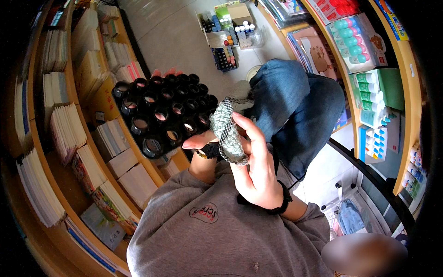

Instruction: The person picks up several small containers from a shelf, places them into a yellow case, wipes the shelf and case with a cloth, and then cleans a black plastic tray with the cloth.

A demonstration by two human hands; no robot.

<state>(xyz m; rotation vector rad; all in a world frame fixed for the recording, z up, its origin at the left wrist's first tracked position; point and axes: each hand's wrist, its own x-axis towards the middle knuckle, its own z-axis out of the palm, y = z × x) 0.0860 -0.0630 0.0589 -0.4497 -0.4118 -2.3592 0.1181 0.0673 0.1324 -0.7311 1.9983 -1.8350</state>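
Observation:
My left hand (200, 140) supports a black plastic rack (173, 100) with rows of round, ring-rimmed holes. Its thumb lies along the near edge, while pink fingertips show past the far edge and skin shows through several holes. The rack tilts at the left of my lap. In my right hand (258, 173) is a bunched, pale grey-green woven cloth (223, 128) with a black-and-white checked border. The cloth is close to the rack's near right corner; whether it touches the rack is unclear. A loose end of it looks blurred.
Open cardboard boxes (218, 38) of small capped bottles (245, 27) stand on the tiled floor beyond my bent knees (277, 93). Bookshelves (93, 138) packed with books rise on the left. Shelves (349, 83) with glue bottles (368, 91) and boxed goods curve along the right.

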